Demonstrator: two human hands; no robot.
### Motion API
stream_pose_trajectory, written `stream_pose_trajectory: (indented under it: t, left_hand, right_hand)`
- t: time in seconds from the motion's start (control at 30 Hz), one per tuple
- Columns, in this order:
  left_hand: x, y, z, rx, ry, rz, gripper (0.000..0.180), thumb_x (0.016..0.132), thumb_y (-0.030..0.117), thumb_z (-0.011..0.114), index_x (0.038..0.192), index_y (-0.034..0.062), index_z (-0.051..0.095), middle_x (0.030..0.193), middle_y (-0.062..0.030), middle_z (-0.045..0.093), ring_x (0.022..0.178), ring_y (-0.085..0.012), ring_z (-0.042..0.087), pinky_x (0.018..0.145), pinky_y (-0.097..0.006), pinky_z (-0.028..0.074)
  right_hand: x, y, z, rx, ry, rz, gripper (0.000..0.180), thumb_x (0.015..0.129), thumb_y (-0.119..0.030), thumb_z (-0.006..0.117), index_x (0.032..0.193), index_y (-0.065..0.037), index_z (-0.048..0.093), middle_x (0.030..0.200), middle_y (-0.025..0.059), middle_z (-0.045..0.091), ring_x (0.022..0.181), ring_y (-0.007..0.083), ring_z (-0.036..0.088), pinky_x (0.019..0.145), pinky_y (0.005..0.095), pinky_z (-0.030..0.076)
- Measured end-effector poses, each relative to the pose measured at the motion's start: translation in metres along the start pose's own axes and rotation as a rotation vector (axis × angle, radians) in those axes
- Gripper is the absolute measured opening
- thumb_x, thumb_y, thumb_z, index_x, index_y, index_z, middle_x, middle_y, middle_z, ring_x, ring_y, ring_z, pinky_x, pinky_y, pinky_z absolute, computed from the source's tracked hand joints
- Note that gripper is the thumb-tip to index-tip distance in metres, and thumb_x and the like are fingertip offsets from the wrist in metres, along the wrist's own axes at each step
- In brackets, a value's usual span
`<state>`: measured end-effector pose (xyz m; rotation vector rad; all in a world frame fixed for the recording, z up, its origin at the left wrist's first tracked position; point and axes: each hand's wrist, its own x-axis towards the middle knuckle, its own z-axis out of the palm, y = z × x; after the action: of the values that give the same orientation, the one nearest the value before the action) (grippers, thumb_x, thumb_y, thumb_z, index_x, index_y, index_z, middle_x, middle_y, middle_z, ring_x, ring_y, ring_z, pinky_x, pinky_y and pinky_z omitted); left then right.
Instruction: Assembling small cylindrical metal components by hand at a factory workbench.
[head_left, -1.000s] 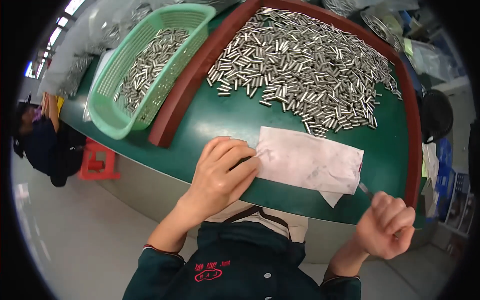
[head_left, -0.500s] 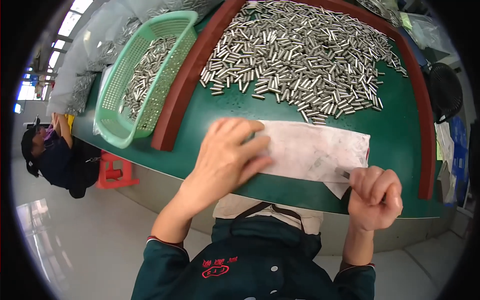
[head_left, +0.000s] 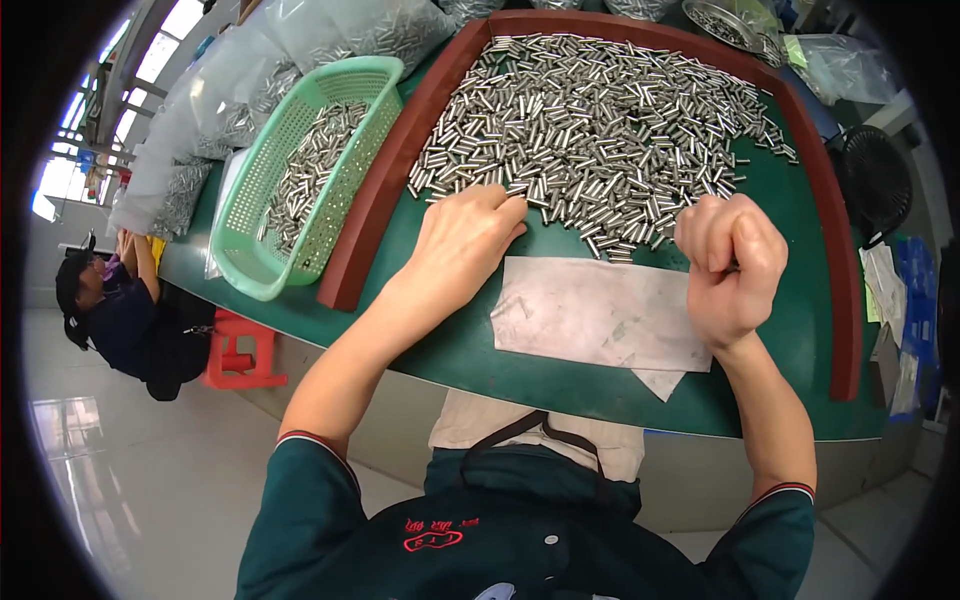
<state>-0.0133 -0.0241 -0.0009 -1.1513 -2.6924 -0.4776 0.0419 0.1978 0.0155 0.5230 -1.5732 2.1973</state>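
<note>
Many short, shiny metal pins (head_left: 590, 120) lie heaped on the green tabletop (head_left: 420, 345). At the heap's near left edge is my left hand (head_left: 465, 240), back up, its fingers bent together and the fingertips hidden against the pins. My right hand (head_left: 735, 265) is closed in a fist by the heap's near right edge, above the right end of the cloth; anything inside it is hidden. Between my hands a folded, stained whitish cloth (head_left: 600, 315) lies flat, one corner sticking out toward me.
A dark red raised border (head_left: 365, 235) frames the heap on three sides. Left of it stands a green perforated basket (head_left: 228, 225) with more pins. Filled plastic bags (head_left: 230, 75) line the far left. A black fan (head_left: 875, 185) stands right. A person (head_left: 115, 310) sits near a red stool (head_left: 243, 350).
Both hands have moved away from me, off the cloth to the heap's near edge. The cloth has shifted slightly left. A metal piece seen at my right fingers is now hidden.
</note>
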Motion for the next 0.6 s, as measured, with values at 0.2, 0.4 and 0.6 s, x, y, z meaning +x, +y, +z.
stream_pose_trajectory:
  t: [0.2, 0.4, 0.6]
  left_hand:
    - [-0.008, 0.003, -0.001, -0.033, 0.083, -0.029, 0.010, 0.071, 0.003, 0.059, 0.076, 0.0033, 0.050, 0.068, -0.0107, 0.047, 0.064, -0.0294, 0.050, 0.055, -0.038, 0.040]
    - [-0.005, 0.011, 0.000, -0.096, 0.123, -0.043, 0.011, 0.067, -0.004, 0.059, 0.073, 0.0012, 0.051, 0.068, -0.0101, 0.050, 0.061, -0.0259, 0.054, 0.053, -0.034, 0.043]
    - [0.003, 0.041, 0.012, -0.498, 0.023, 0.148, 0.015, 0.063, -0.004, 0.060, 0.074, 0.0014, 0.052, 0.071, -0.0098, 0.050, 0.065, -0.0266, 0.052, 0.056, -0.035, 0.042]
  right_hand:
    - [0.002, 0.002, 0.000, -0.002, 0.064, 0.063, 0.030, 0.084, -0.012, 0.036, 0.055, -0.005, 0.032, 0.050, 0.0005, 0.032, 0.047, 0.0076, 0.028, 0.043, 0.0231, 0.022]
    - [-0.001, 0.004, 0.005, -0.001, 0.079, 0.088, 0.033, 0.085, -0.015, 0.038, 0.053, -0.005, 0.032, 0.050, 0.0008, 0.033, 0.046, 0.0075, 0.027, 0.043, 0.0232, 0.021]
    - [-0.002, 0.005, 0.012, 0.480, 0.179, 0.307, 0.037, 0.086, -0.019, 0.037, 0.051, -0.009, 0.029, 0.044, -0.0004, 0.029, 0.040, 0.0077, 0.021, 0.040, 0.0245, 0.019]
